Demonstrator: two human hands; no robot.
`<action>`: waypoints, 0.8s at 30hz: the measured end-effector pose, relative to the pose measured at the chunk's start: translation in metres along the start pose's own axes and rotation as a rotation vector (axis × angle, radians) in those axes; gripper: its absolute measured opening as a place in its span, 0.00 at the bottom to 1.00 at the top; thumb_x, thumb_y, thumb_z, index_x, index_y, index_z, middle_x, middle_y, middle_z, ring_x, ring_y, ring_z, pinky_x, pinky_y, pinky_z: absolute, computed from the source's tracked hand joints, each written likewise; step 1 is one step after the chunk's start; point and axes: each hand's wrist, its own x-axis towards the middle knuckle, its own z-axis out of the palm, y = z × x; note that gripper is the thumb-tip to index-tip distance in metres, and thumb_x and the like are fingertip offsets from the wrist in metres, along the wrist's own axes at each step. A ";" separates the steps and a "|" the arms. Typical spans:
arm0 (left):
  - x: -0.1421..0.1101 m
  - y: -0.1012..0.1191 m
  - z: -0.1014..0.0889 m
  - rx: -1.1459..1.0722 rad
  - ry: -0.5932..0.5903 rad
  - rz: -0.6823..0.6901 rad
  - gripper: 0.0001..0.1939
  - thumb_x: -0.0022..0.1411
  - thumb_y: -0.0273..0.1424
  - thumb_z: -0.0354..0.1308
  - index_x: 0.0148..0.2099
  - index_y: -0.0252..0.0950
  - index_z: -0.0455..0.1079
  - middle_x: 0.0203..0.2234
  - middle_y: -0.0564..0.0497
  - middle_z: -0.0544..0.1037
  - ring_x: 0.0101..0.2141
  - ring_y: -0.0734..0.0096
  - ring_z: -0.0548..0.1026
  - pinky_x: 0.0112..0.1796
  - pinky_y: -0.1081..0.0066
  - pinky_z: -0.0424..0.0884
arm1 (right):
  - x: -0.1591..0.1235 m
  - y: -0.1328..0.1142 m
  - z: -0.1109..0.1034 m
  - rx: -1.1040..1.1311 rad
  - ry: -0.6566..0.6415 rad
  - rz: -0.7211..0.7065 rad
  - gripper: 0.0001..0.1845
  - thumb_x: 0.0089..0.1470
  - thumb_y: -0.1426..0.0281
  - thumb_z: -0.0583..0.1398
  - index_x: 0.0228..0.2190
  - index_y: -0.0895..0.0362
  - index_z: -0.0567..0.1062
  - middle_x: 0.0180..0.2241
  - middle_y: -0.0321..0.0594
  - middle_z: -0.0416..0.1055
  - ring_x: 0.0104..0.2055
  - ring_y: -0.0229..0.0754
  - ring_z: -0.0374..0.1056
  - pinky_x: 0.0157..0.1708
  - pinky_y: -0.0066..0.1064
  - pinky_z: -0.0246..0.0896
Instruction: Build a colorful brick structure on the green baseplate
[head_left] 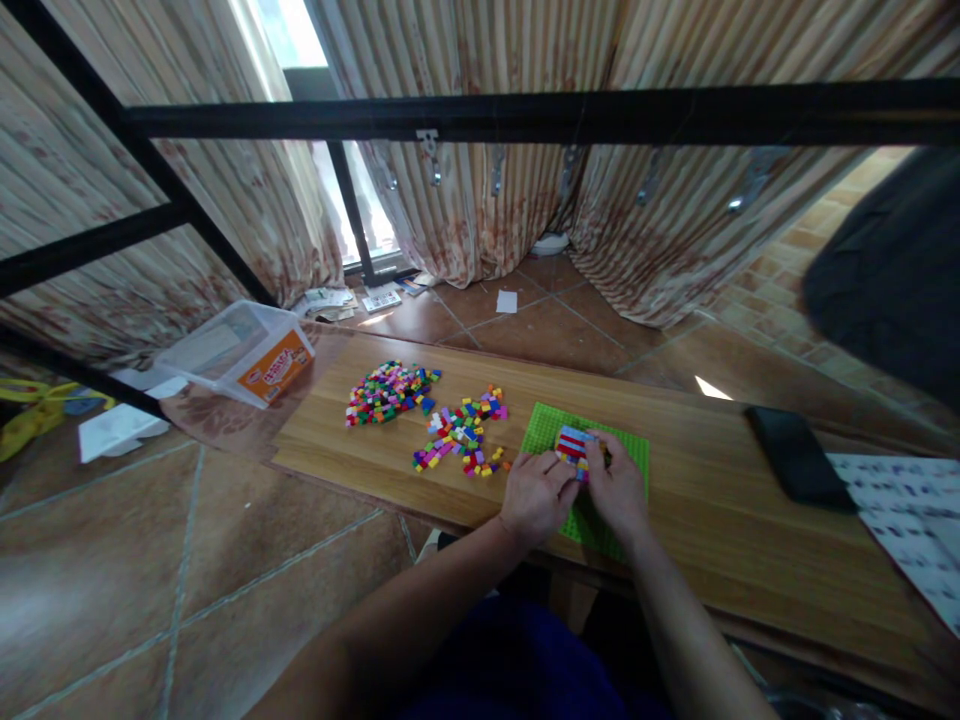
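Note:
A small block of joined toy bricks, striped in light blue, red and white with some yellow and pink lower down, is held over a green studded baseplate. My left hand closes on its lower left side, the fingers bent against it. On the other side my right hand grips it with thumb and fingers; small yellowish and dark bits show by the fingertips. Whether the block touches the baseplate is hidden by the hands. Loose bricks lie spread just left of the baseplate.
Farther left is a denser brick pile. A clear plastic bin with an orange label stands at the table's left end. A black phone-like slab and a printed sheet lie on the right. A black metal bar crosses beyond the wooden table.

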 end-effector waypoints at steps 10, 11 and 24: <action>0.000 0.006 0.005 0.035 -0.012 -0.031 0.06 0.66 0.31 0.54 0.36 0.37 0.69 0.31 0.51 0.74 0.32 0.69 0.72 0.34 0.68 0.67 | 0.026 -0.014 0.006 -0.130 -0.047 -0.062 0.26 0.60 0.55 0.47 0.33 0.57 0.78 0.35 0.50 0.77 0.37 0.48 0.70 0.40 0.38 0.60; -0.001 0.007 0.005 0.034 -0.009 -0.033 0.06 0.66 0.31 0.53 0.35 0.37 0.69 0.31 0.50 0.74 0.32 0.69 0.72 0.34 0.68 0.67 | 0.026 -0.015 0.007 -0.135 -0.057 -0.068 0.25 0.60 0.55 0.47 0.32 0.57 0.77 0.33 0.48 0.76 0.35 0.47 0.70 0.38 0.37 0.60; -0.003 0.009 0.009 0.028 0.018 -0.035 0.09 0.68 0.32 0.51 0.37 0.37 0.70 0.30 0.49 0.73 0.33 0.67 0.73 0.35 0.67 0.69 | 0.029 -0.010 0.012 -0.125 -0.102 -0.133 0.24 0.60 0.55 0.47 0.26 0.54 0.75 0.31 0.44 0.75 0.34 0.44 0.68 0.37 0.35 0.59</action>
